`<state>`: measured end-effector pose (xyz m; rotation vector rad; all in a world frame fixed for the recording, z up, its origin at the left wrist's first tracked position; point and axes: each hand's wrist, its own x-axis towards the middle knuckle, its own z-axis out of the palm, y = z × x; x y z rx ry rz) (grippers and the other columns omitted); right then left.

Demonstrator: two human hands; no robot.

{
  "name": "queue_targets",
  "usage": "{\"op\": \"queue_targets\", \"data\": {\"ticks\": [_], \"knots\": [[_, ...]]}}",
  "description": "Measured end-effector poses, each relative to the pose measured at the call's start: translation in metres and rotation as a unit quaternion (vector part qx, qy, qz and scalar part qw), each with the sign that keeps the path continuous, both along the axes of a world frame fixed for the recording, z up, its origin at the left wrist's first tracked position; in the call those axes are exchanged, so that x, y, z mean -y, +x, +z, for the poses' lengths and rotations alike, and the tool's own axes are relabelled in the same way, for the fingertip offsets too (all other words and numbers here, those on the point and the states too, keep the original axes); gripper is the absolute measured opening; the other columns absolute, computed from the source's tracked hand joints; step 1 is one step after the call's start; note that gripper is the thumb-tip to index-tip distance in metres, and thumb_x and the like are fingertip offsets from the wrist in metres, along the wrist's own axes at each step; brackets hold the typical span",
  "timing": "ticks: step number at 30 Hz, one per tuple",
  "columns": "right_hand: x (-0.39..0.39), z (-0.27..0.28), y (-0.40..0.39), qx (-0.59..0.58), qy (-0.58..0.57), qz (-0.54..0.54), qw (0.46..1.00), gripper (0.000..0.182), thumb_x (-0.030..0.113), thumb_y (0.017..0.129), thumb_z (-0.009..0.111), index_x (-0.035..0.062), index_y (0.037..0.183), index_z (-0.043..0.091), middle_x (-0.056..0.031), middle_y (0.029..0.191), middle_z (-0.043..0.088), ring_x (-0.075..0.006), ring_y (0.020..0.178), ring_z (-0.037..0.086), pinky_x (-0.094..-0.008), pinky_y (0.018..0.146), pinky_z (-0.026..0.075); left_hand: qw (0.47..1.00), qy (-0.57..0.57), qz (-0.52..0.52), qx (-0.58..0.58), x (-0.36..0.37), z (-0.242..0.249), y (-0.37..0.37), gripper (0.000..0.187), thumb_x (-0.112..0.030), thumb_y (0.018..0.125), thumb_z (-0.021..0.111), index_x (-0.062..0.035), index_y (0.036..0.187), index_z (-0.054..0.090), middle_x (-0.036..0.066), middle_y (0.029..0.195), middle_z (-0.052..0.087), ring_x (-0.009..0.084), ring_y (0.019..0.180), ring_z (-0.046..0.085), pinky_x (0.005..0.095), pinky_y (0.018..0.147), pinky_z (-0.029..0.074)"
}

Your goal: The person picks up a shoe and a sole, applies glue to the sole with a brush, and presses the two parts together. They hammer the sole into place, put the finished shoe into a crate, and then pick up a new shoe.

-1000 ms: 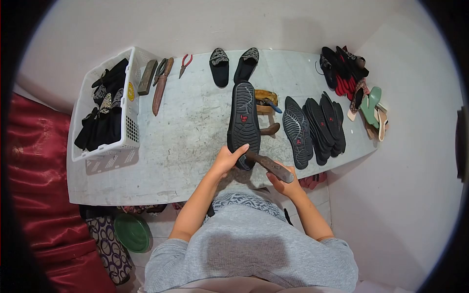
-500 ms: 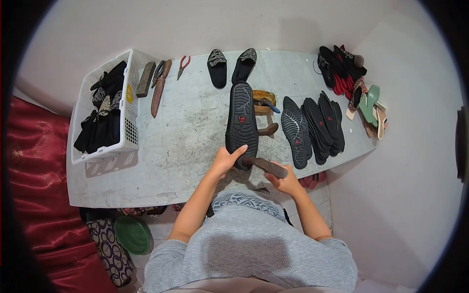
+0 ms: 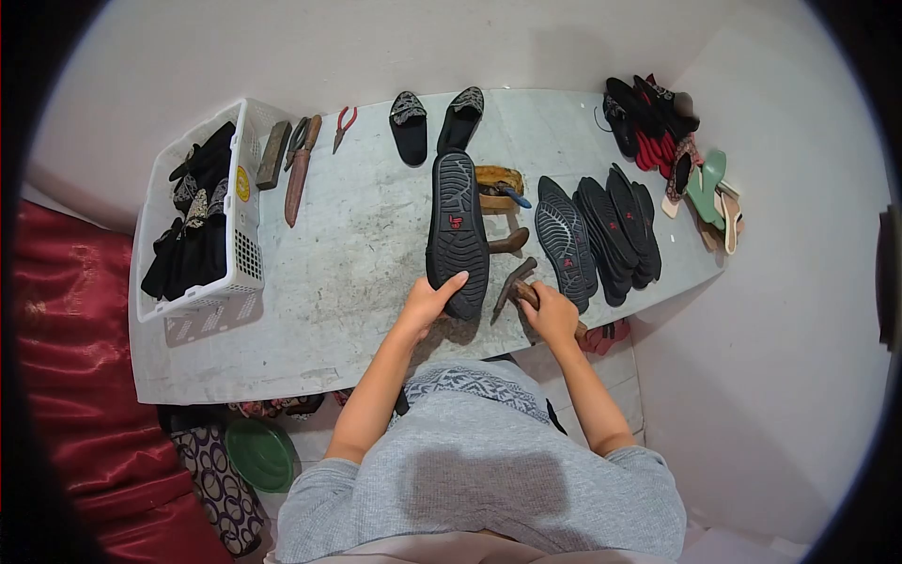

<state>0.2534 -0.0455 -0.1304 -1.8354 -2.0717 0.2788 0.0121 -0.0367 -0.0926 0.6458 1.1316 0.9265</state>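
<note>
A black shoe [image 3: 458, 226] is held sole up, its ridged sole bearing a red mark. My left hand [image 3: 430, 303] is closed around its heel end, with the thumb lying on the sole. To the right, my right hand [image 3: 554, 315] grips the wooden handle of a hammer [image 3: 515, 287]. The hammer's metal head is apart from the shoe, pointing toward its heel. A brown, rounded piece [image 3: 509, 242] sticks out from beside the shoe; what it belongs to is hidden. Two black slip-ons with patterned uppers, including this slipper [image 3: 409, 132], stand beyond the toe.
Several black soles [image 3: 611, 235] lie to the right. A yellowish box [image 3: 498, 188] holds small tools. At the left are a white basket [image 3: 246, 216] of shoes, a sheathed knife [image 3: 298, 188] and red-handled pliers [image 3: 346, 127]. Shoe parts [image 3: 658, 122] pile up at the far right.
My right hand has drawn the hammer away from the shoe's heel, to the right, and its head has turned. My left hand still holds the shoe. The whole view has shifted slightly.
</note>
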Motion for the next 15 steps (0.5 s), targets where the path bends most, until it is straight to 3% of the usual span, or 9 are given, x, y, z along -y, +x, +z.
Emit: {"op": "queue_targets", "data": {"ticks": [8, 11, 13, 14, 15], "knots": [[-0.01, -0.041, -0.014, 0.016, 0.08, -0.013, 0.997, 0.028, 0.026, 0.071, 0.069, 0.009, 0.09, 0.057, -0.008, 0.082, 0.06, -0.0287, 0.082, 0.058, -0.0379, 0.063, 0.047, 1.0, -0.007, 0.006, 0.011, 0.003, -0.003, 0.001, 0.044, -0.032, 0.081, 0.068, 0.0033, 0.106, 0.06, 0.011, 0.096, 0.065, 0.0168, 0.08, 0.064, 0.0308, 0.065, 0.054], [-0.027, -0.008, -0.02, 0.01, 0.078, 0.007, 0.997, 0.026, 0.024, 0.073, 0.068, 0.008, 0.091, 0.057, -0.0086, 0.085, 0.062, -0.0294, 0.079, 0.059, -0.0375, 0.062, 0.048, 1.0, -0.01, 0.026, 0.004, 0.004, -0.008, 0.002, 0.044, -0.032, 0.081, 0.069, 0.0031, 0.107, 0.06, 0.01, 0.096, 0.065, 0.0159, 0.079, 0.064, 0.0294, 0.065, 0.053], [-0.044, 0.027, -0.032, -0.15, -0.065, -0.04, 0.986, 0.026, 0.023, 0.076, 0.068, 0.0072, 0.094, 0.057, -0.0102, 0.087, 0.062, -0.0246, 0.074, 0.061, -0.0349, 0.06, 0.047, 1.0, -0.001, 0.014, -0.02, 0.004, -0.015, 0.001, 0.044, -0.031, 0.081, 0.069, 0.002, 0.108, 0.059, 0.009, 0.097, 0.065, 0.0143, 0.08, 0.063, 0.0271, 0.065, 0.051], [-0.053, 0.04, -0.039, -0.149, -0.065, -0.038, 0.986, 0.026, 0.023, 0.076, 0.068, 0.0072, 0.094, 0.057, -0.0102, 0.087, 0.062, -0.0246, 0.074, 0.061, -0.0349, 0.06, 0.047, 1.0, -0.001, 0.015, -0.019, 0.005, -0.015, 0.001, 0.044, -0.031, 0.081, 0.069, 0.002, 0.108, 0.059, 0.009, 0.097, 0.065, 0.0143, 0.08, 0.063, 0.0271, 0.065, 0.051], [-0.063, 0.051, -0.047, -0.244, -0.044, -0.013, 0.969, 0.027, 0.023, 0.077, 0.068, 0.0071, 0.097, 0.057, -0.0102, 0.087, 0.063, -0.0217, 0.073, 0.061, -0.0342, 0.06, 0.048, 1.0, 0.018, 0.018, -0.011, 0.006, -0.013, 0.002, 0.045, -0.03, 0.08, 0.07, 0.0009, 0.11, 0.058, 0.008, 0.098, 0.064, 0.0135, 0.081, 0.062, 0.0263, 0.066, 0.051]]}}
